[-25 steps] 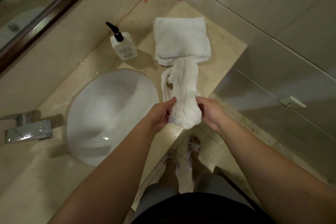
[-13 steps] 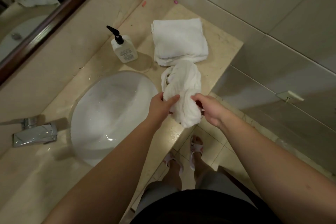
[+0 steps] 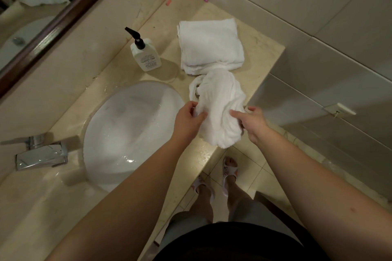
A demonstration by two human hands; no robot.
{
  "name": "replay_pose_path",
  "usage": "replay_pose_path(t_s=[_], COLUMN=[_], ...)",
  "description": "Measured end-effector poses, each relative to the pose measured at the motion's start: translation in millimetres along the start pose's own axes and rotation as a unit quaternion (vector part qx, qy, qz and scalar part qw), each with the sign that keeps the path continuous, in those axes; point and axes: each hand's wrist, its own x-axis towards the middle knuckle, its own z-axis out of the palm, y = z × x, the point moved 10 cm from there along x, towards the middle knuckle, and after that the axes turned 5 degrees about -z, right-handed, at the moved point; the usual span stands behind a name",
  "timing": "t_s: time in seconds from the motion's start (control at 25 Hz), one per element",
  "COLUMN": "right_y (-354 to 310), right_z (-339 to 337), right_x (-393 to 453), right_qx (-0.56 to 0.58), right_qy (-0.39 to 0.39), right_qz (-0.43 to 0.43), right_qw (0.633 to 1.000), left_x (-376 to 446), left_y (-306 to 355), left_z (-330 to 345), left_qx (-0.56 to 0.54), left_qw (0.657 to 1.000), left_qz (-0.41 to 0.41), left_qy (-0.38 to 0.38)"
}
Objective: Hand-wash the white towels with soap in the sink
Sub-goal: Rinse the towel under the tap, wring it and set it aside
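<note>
Towels first: we hold a wrung, bunched white towel (image 3: 220, 108) over the counter (image 3: 261, 48), just right of the sink (image 3: 131, 125). Our left hand (image 3: 187, 122) grips the towel's left side, thumb and fingers curled into the cloth. Our right hand (image 3: 253, 124) pinches its right side, the forefinger lying along the fabric. The two hands sit close together with only the towel between them. The near end of the towel hangs past the counter's front edge, and its far end reaches the folded stack of white towels (image 3: 210, 44), overlapping the stack's near edge from where we look; we cannot tell whether they touch.

That stack lies flat on the far right part of the counter. A white soap bottle (image 3: 145, 56) with a black pump stands upright to its left, on the far side of the sink. The sink is wet, with droplets on the counter by its near rim. A chrome faucet (image 3: 40, 153) sits at the left. A mirror (image 3: 25, 6) with a dark frame runs along the far left wall. Below, on the tiled floor, our feet wear white sandals (image 3: 229, 169).
</note>
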Motion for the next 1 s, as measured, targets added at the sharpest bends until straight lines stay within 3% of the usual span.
replay_pose_path(t_s=[0.12,0.32,0.44,0.52,0.64,0.84,1.0], right_y=[32,-2,-26,-54,-115,-204,-239], right_z=[-10,-14,-18,-33,-45,-77,-97], right_x=[-1,-9,-13,-15,-34,-74,-100], right_qx=[0.009,-0.040,-0.011,-0.027,-0.060,-0.021,-0.032], right_qy=[-0.020,-0.038,-0.052,-0.015,-0.024,0.008,0.036], right_qz=[0.078,-0.074,-0.097,-0.124,-0.194,-0.285,-0.316], right_qw=[0.997,0.996,0.994,0.992,0.979,0.958,0.947], left_x=[0,0,5,7,9,12,5], left_y=[-16,-29,-11,16,71,138,185], left_z=[1,13,16,11,-4,-48,-60], left_qx=[-0.003,-0.092,-0.181,-0.224,-0.235,-0.264,-0.176], left_qw=[0.999,0.989,0.974,0.967,0.969,0.962,0.982], left_qz=[-0.031,-0.119,-0.135,-0.121,-0.070,-0.039,0.019], left_qy=[0.022,0.002,-0.013,-0.016,-0.013,0.061,0.070])
